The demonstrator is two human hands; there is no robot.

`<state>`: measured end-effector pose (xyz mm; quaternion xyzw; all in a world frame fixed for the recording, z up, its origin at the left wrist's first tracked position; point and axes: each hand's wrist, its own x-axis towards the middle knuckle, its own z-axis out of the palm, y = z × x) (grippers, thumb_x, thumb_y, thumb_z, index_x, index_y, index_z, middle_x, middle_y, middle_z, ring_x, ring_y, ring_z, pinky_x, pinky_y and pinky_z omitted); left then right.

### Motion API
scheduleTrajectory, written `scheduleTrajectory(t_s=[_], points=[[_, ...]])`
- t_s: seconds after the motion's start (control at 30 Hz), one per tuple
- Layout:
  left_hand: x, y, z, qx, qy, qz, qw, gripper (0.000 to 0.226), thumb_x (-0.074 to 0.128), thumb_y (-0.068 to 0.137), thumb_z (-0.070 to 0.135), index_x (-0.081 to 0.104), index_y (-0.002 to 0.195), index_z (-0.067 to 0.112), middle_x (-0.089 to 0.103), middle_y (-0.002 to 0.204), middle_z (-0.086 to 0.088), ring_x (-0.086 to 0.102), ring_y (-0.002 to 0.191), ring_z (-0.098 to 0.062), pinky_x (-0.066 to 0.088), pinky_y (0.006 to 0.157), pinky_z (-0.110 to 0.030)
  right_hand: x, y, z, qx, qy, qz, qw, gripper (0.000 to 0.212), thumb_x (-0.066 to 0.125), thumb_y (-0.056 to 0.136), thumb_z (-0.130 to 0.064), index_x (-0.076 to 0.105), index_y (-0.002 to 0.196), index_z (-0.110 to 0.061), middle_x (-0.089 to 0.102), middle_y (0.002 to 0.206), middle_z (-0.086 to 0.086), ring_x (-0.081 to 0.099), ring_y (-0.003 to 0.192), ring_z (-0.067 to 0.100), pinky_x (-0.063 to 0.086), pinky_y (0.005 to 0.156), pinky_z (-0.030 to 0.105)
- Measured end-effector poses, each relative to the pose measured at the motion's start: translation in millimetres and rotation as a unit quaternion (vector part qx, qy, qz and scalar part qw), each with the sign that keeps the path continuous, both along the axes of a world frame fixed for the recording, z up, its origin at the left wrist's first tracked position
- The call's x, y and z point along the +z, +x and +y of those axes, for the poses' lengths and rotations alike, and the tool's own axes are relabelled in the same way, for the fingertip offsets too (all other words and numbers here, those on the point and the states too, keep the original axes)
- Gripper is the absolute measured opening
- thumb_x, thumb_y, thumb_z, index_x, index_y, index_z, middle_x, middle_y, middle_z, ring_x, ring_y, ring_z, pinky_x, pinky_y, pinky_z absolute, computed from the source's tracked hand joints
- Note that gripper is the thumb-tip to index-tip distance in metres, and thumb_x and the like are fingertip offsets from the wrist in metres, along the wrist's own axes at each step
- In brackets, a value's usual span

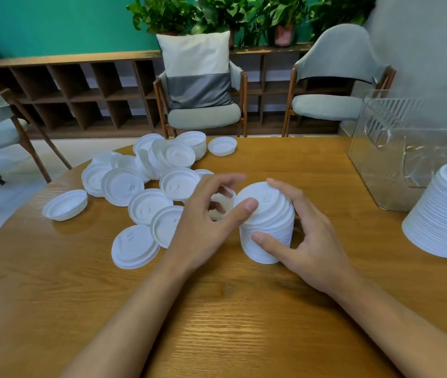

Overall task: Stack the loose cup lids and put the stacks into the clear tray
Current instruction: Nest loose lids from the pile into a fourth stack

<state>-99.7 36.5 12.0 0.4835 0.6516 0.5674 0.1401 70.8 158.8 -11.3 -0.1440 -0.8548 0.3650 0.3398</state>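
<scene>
A person seated at a round wooden table point(216, 309) steadies a stack of white cup lids point(271, 214) standing upright near the table's centre. The right hand point(306, 241) grasps the stack from its right side, thumb against the near lower wall and fingers curled round the far side up to the top lid. The left hand point(203, 222) sits just left of the stack, its thumb tip resting on the top lid's edge and its fingers loosely curved. A lid shows through the gap beneath those fingers, but it cannot be told whether they hold it.

To the left, loose lids point(146, 170) lie scattered and overlapping from the middle of the table to its far edge, some of them nested in short piles. One upturned lid point(65, 204) lies apart at the left, and another point(222, 145) at the far edge.

The clear tray point(396, 148), ribbed along its walls, stands at the table's far right. A second, taller stack of lids point(446, 211) stands just near of it at the right edge.

Beyond the table are grey upholstered chairs point(328, 105), one holding a white and grey cushion point(197, 69), wooden shelving point(66, 85) and potted plants point(216, 12) against a green wall.
</scene>
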Motion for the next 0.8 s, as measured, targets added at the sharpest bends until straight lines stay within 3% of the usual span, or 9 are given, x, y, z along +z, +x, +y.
scheduleTrajectory(t_s=[0.07, 0.17, 0.3, 0.37, 0.5, 0.57, 0.67, 0.73, 0.8], points=[[3.1, -0.9, -4.2, -0.092, -0.020, -0.027, 0.995, 0.056, 0.070, 0.090, 0.038, 0.058, 0.144, 0.032, 0.062, 0.140, 0.015, 0.053, 0.137, -0.005, 0.048, 0.104, -0.022, 0.1, 0.7, -0.8, 0.007, -0.001, 0.000, 1.000, 0.076, 0.078, 0.083, -0.050, 0.041, 0.148, -0.048, 0.050, 0.142, -0.027, 0.050, 0.133, -0.001, 0.039, 0.102, 0.008], [4.7, 0.7, -6.1, -0.128, -0.014, -0.057, 0.990, 0.063, 0.070, 0.089, 0.013, 0.054, 0.149, 0.025, 0.064, 0.142, 0.009, 0.054, 0.138, -0.007, 0.048, 0.110, -0.025, -0.7, 0.6, -1.5, 0.008, -0.007, 0.002, 1.000, 0.079, 0.079, 0.082, -0.049, 0.038, 0.150, -0.050, 0.050, 0.143, -0.028, 0.049, 0.135, 0.000, 0.040, 0.103, 0.010], [1.5, 4.1, -2.4, -0.015, 0.002, -0.027, 1.000, 0.061, 0.087, 0.080, 0.040, 0.064, 0.137, 0.038, 0.067, 0.126, 0.012, 0.062, 0.124, -0.005, 0.054, 0.097, -0.023, 0.1, -0.5, -3.7, 0.002, -0.024, 0.001, 1.000, 0.088, 0.080, 0.080, -0.052, 0.030, 0.152, -0.055, 0.049, 0.147, -0.026, 0.047, 0.137, -0.003, 0.041, 0.103, 0.009], [-1.1, 10.5, 0.4, 0.026, 0.004, -0.008, 1.000, 0.057, 0.084, 0.072, 0.058, 0.069, 0.124, 0.042, 0.066, 0.117, 0.016, 0.063, 0.117, -0.005, 0.053, 0.088, -0.019, 0.9, -1.2, -5.4, -0.001, -0.016, 0.003, 1.000, 0.086, 0.080, 0.080, -0.051, 0.032, 0.152, -0.051, 0.049, 0.145, -0.026, 0.046, 0.134, -0.007, 0.038, 0.101, 0.006], [-5.6, 22.6, 6.0, 0.048, -0.005, -0.011, 0.999, 0.058, 0.079, 0.065, 0.069, 0.067, 0.115, 0.043, 0.064, 0.112, 0.022, 0.063, 0.113, -0.002, 0.052, 0.084, -0.018, 0.9, -1.9, -5.8, -0.003, 0.000, 0.013, 1.000, 0.079, 0.078, 0.081, -0.050, 0.039, 0.150, -0.043, 0.051, 0.142, -0.022, 0.048, 0.131, -0.007, 0.037, 0.100, 0.005], [-4.4, 19.2, 3.7, 0.014, -0.009, -0.027, 1.000, 0.061, 0.076, 0.071, 0.067, 0.064, 0.126, 0.041, 0.065, 0.123, 0.023, 0.059, 0.124, 0.000, 0.052, 0.094, -0.023, 0.3, -1.4, -4.4, -0.003, 0.001, 0.011, 1.000, 0.079, 0.080, 0.082, -0.049, 0.040, 0.149, -0.045, 0.049, 0.141, -0.026, 0.048, 0.132, -0.006, 0.039, 0.101, 0.007], [-1.6, 9.9, -3.2, -0.076, -0.018, -0.060, 0.995, 0.063, 0.077, 0.086, 0.038, 0.058, 0.145, 0.031, 0.065, 0.139, 0.013, 0.055, 0.137, -0.007, 0.049, 0.110, -0.035, -0.7, -1.1, -3.5, -0.001, -0.005, 0.008, 1.000, 0.080, 0.082, 0.083, -0.046, 0.040, 0.151, -0.045, 0.050, 0.141, -0.026, 0.048, 0.134, -0.002, 0.042, 0.103, 0.012], [-0.3, 7.3, -6.4, -0.081, -0.013, -0.059, 0.995, 0.060, 0.076, 0.087, 0.020, 0.059, 0.145, 0.026, 0.068, 0.136, 0.010, 0.058, 0.135, -0.010, 0.050, 0.110, -0.036, -0.9, -1.0, -3.5, -0.002, -0.008, 0.009, 1.000, 0.081, 0.083, 0.083, -0.046, 0.039, 0.152, -0.045, 0.050, 0.142, -0.025, 0.048, 0.135, -0.001, 0.041, 0.104, 0.012], [-0.5, 8.3, -6.0, -0.048, -0.006, -0.046, 0.998, 0.059, 0.080, 0.085, 0.025, 0.063, 0.141, 0.030, 0.069, 0.132, 0.011, 0.060, 0.132, -0.011, 0.053, 0.108, -0.041, -0.5, -0.6, -4.2, -0.005, -0.011, 0.009, 1.000, 0.083, 0.083, 0.083, -0.047, 0.036, 0.151, -0.049, 0.049, 0.144, -0.026, 0.047, 0.136, -0.003, 0.039, 0.104, 0.009]])
